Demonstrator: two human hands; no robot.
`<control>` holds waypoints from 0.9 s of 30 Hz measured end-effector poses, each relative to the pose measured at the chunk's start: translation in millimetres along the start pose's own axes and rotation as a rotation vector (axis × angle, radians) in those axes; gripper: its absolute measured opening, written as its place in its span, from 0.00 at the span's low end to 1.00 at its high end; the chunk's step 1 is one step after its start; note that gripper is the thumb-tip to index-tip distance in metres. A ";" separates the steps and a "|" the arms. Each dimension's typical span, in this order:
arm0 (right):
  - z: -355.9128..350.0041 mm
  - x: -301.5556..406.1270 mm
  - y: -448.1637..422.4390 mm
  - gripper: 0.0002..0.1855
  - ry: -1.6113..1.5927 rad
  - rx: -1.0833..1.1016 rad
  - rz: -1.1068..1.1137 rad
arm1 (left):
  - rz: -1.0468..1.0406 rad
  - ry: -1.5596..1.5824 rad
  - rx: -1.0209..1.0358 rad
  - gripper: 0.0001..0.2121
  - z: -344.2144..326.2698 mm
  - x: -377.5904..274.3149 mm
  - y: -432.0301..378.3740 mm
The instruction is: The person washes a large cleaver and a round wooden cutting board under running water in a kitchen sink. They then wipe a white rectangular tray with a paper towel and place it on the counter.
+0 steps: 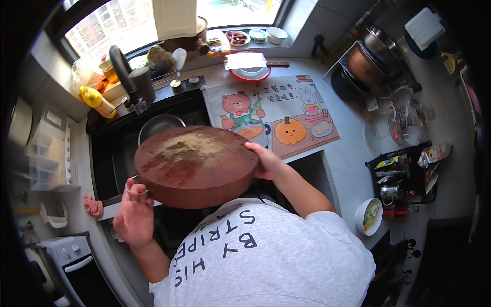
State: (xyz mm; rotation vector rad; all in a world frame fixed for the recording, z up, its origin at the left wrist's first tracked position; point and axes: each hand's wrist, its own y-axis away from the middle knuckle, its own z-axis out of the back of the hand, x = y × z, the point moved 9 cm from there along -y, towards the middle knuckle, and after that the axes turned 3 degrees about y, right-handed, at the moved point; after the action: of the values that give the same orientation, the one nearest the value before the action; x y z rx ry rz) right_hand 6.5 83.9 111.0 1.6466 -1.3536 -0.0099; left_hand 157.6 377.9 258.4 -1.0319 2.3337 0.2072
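A thick round wooden chopping block (199,165), with a pale worn patch on top, is held up in front of my body, partly over the black sink (115,153). My left hand (136,215) has its fingers hooked on a metal ring or handle (138,192) at the block's left side. On the right side my right hand (266,163) grips the rim, thumb on the top face. Behind the block a dark pan (159,124) sits in the sink, partly hidden. A cleaver (245,61) lies across a red-rimmed plate (251,75) near the window.
A cartoon-printed mat (284,92) covers the counter right of the sink. Around the faucet (121,69) stand a yellow bottle (98,101) and other items. A pink cloth (93,207) lies at the left edge. A bowl of food (370,217) stands at the right.
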 end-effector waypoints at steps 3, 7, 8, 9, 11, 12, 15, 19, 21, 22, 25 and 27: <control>63.6 38.2 30.4 0.25 -0.066 -0.026 0.173 | 0.127 0.036 0.037 0.42 -22.0 60.4 -32.2; 169.0 104.5 54.9 0.23 -0.101 -0.119 0.378 | 0.230 0.007 0.091 0.40 -67.9 157.8 -91.1; 199.8 118.8 60.1 0.23 -0.114 -0.139 0.417 | 0.249 0.026 0.105 0.39 -83.0 184.6 -108.2; 220.9 139.3 64.3 0.23 -0.119 -0.150 0.453 | 0.255 0.064 0.127 0.39 -92.3 208.2 -125.1; 262.5 177.4 76.9 0.24 -0.144 -0.124 0.490 | 0.288 0.142 0.170 0.38 -125.5 257.8 -158.4; 287.8 195.7 80.3 0.24 -0.151 -0.154 0.496 | 0.314 0.161 0.171 0.38 -136.8 281.7 -175.3; 361.3 245.7 87.5 0.25 -0.162 -0.175 0.504 | 0.388 0.258 0.223 0.32 -179.2 344.5 -223.5; 431.7 294.8 90.0 0.27 -0.169 -0.128 0.440 | 0.458 0.283 0.223 0.34 -221.3 405.6 -281.0; 448.9 311.3 88.3 0.28 -0.133 -0.144 0.381 | 0.491 0.280 0.184 0.33 -233.4 423.2 -304.4; 447.1 319.9 90.3 0.28 -0.116 -0.168 0.350 | 0.500 0.284 0.159 0.33 -235.7 429.2 -315.6; 470.7 329.9 89.0 0.29 -0.016 -0.230 0.237 | 0.555 0.364 0.111 0.34 -245.6 445.2 -346.1; 482.1 334.9 89.2 0.31 0.059 -0.262 0.180 | 0.518 0.401 0.136 0.35 -259.4 444.2 -361.9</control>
State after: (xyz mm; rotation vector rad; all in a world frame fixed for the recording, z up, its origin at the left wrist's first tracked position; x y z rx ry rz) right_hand -194.1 -474.6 91.6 1.2946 -1.3874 -0.0312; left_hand 64.7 -244.1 254.1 -0.4088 2.9028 0.0349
